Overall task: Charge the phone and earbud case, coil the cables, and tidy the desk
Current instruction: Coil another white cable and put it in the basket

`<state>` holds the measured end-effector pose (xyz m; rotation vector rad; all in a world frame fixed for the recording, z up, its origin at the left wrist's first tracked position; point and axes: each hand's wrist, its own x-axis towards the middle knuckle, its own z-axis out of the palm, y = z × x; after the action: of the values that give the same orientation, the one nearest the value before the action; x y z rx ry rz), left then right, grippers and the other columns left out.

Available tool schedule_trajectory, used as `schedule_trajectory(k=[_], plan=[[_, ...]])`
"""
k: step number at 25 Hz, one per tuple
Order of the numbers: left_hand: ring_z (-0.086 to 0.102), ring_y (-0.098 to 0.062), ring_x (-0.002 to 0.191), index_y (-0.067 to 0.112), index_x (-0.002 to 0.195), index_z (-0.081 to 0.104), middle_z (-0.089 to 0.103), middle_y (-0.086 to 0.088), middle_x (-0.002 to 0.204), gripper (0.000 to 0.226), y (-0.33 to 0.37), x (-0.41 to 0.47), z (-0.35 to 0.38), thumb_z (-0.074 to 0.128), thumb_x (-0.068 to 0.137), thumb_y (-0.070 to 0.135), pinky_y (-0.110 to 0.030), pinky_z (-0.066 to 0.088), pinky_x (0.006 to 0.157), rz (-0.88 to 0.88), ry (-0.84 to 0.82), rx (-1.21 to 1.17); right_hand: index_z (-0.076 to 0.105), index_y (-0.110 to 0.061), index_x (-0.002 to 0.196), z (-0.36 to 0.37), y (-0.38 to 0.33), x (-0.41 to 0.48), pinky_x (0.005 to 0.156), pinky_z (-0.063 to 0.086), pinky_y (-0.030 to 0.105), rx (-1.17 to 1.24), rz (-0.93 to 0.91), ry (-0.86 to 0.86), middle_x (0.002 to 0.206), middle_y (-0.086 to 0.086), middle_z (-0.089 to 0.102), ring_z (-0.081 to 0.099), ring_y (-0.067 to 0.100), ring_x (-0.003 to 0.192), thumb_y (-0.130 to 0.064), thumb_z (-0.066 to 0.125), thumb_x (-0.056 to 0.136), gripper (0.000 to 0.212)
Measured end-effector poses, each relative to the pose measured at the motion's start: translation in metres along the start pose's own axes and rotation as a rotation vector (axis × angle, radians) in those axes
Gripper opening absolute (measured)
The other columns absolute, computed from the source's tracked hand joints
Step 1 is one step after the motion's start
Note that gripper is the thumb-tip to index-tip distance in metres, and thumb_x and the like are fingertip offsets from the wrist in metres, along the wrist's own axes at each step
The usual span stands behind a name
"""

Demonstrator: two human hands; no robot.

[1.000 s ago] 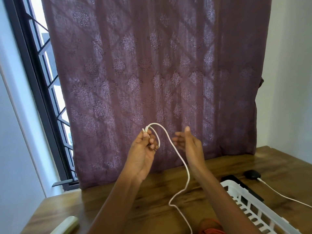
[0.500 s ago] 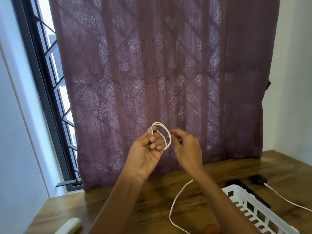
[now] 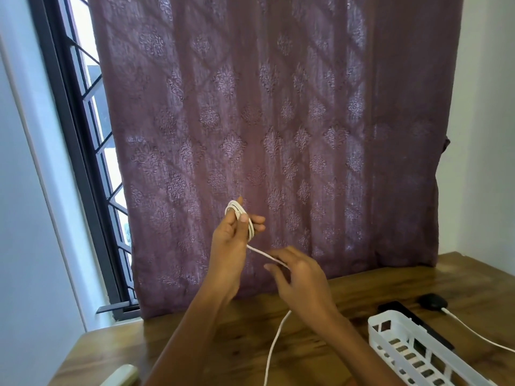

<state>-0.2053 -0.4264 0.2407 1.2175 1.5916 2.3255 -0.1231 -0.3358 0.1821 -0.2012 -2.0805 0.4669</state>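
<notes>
Above the brown wooden bench [image 3: 362, 291], my left hand [image 3: 232, 240] pinched loops of the thin white cable [image 3: 240, 215] under its thumb; my right hand [image 3: 303, 280] curled round the slack tail. Light and limp, I judged, best held at the loops.

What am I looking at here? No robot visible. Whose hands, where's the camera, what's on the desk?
There is no machine. A person works with bare hands, and the single camera sits on their head, looking forward and down.

The left hand holds a few loops of white cable up in front of the curtain. The loose strand runs from the loops into the right hand, whose fingers curl round it, then drops to the wooden desk.

On the desk at the right:
- a white slotted basket
- a dark flat object behind it, possibly a phone
- a small black object with a second cable attached

A cream object shows at the bottom left edge.
</notes>
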Motion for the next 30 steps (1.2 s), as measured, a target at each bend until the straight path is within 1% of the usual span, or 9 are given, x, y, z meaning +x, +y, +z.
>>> schedule_trajectory(k=[2,4,7,10,14,17,21,25,30], plan=[[0.062,0.0,0.071,0.038,0.102,0.048,0.066,0.009,0.08,0.027,-0.004,-0.003,-0.003,0.039,0.097,0.013,-0.017,0.049,0.075,0.106,-0.025,0.197,0.069,-0.013,0.087,-0.006,0.001,0.005,0.063,0.041,0.015,0.16,0.036,0.048,0.075,-0.01,0.058,0.055,0.006,0.07,-0.014,0.065,0.084,0.006],[0.06,0.0,0.069,0.031,0.098,0.051,0.065,0.009,0.082,0.024,-0.009,-0.005,-0.006,0.04,0.096,0.01,-0.017,0.048,0.072,0.169,-0.069,0.374,0.07,-0.013,0.08,-0.015,-0.001,0.012,0.063,0.038,0.008,0.257,0.044,0.097,0.072,-0.014,0.058,0.055,0.002,0.071,-0.009,0.067,0.081,0.004],[0.054,0.0,0.061,0.025,0.092,0.053,0.061,0.012,0.078,0.019,-0.012,-0.011,-0.004,0.04,0.097,0.011,-0.022,0.047,0.064,0.151,-0.171,0.486,0.07,-0.015,0.08,-0.03,-0.006,0.024,0.066,0.041,0.011,0.253,-0.06,0.078,0.074,-0.017,0.061,0.055,0.001,0.073,-0.015,0.067,0.079,0.003],[0.051,0.0,0.053,0.012,0.093,0.057,0.058,0.007,0.064,0.024,0.001,-0.015,0.004,0.034,0.099,0.016,-0.018,0.044,0.061,-0.01,-0.318,0.333,0.07,-0.017,0.082,-0.046,-0.008,0.039,0.068,0.044,0.018,0.245,-0.136,0.039,0.074,-0.022,0.059,0.055,0.0,0.071,-0.018,0.069,0.076,0.007],[0.031,-0.004,0.037,0.007,0.076,0.055,0.041,0.005,0.043,0.035,0.018,-0.018,0.008,0.03,0.098,0.015,-0.017,0.026,0.045,-0.24,-0.404,0.017,0.073,-0.018,0.084,-0.07,-0.008,0.057,0.057,0.04,0.019,0.328,-0.114,-0.011,0.074,-0.002,0.059,0.052,0.014,0.063,-0.017,0.076,0.072,0.013],[0.022,-0.002,0.031,0.006,0.068,0.051,0.033,0.005,0.035,0.034,0.025,-0.02,0.01,0.033,0.091,0.025,-0.018,0.016,0.04,-0.43,-0.477,-0.334,0.072,-0.023,0.085,-0.074,-0.008,0.063,0.066,0.048,0.026,0.462,-0.061,-0.126,0.079,-0.005,0.066,0.061,0.016,0.072,-0.011,0.066,0.081,0.014],[0.022,0.001,0.027,0.011,0.062,0.048,0.03,0.008,0.032,0.035,0.022,-0.023,0.018,0.036,0.087,0.032,-0.015,0.016,0.034,-0.493,-0.489,-0.61,0.068,-0.014,0.086,-0.07,-0.012,0.052,0.062,0.053,0.024,0.797,0.234,-0.249,0.074,-0.002,0.07,0.064,0.013,0.065,-0.008,0.052,0.091,0.017],[0.022,0.0,0.028,0.012,0.065,0.045,0.03,0.008,0.035,0.032,0.011,-0.022,0.025,0.039,0.09,0.031,-0.014,0.02,0.035,-0.461,-0.366,-0.546,0.059,-0.012,0.078,-0.064,-0.007,0.042,0.047,0.046,0.024,0.964,0.549,-0.19,0.06,0.002,0.062,0.055,0.01,0.045,-0.012,0.057,0.088,0.011],[0.022,-0.001,0.028,0.012,0.064,0.041,0.026,0.007,0.035,0.039,-0.001,-0.017,0.044,0.031,0.098,0.028,-0.013,0.023,0.032,-0.466,-0.207,-0.476,0.055,-0.008,0.074,-0.056,0.007,0.043,0.043,0.049,0.019,1.105,0.78,-0.232,0.052,-0.001,0.06,0.055,0.005,0.043,0.001,0.051,0.09,0.019]])
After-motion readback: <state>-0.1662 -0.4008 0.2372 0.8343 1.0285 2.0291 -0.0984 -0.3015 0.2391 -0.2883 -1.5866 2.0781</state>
